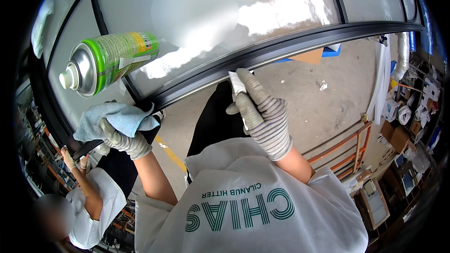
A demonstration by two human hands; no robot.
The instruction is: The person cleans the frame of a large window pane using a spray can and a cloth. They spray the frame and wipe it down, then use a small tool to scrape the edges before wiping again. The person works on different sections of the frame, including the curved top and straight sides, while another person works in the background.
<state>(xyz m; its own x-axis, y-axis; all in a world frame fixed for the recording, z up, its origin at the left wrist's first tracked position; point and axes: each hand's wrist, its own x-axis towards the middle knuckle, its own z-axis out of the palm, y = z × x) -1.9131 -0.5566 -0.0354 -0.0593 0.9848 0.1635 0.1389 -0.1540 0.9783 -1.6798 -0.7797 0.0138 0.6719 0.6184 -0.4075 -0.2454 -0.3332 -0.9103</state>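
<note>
My left hand [125,141], in a striped knit glove, is closed round a light blue cloth [112,118] at the near left corner of the black frame. My right hand [267,119], gloved the same way, pinches a small flat white piece [237,83] against the outer edge of the black frame [225,68]; I cannot tell whether it is paper or plastic. A green spray can [115,61] with a white nozzle lies on its side on the glossy grey-white panel [197,4], beyond my left hand.
At the lower left another person [96,206] in a white shirt has both hands at the frame's left side. Orange metal rails [344,154] stand at the right, near cluttered shelves [412,126]. A cardboard piece [307,56] and a blue object lie beneath the frame's far edge.
</note>
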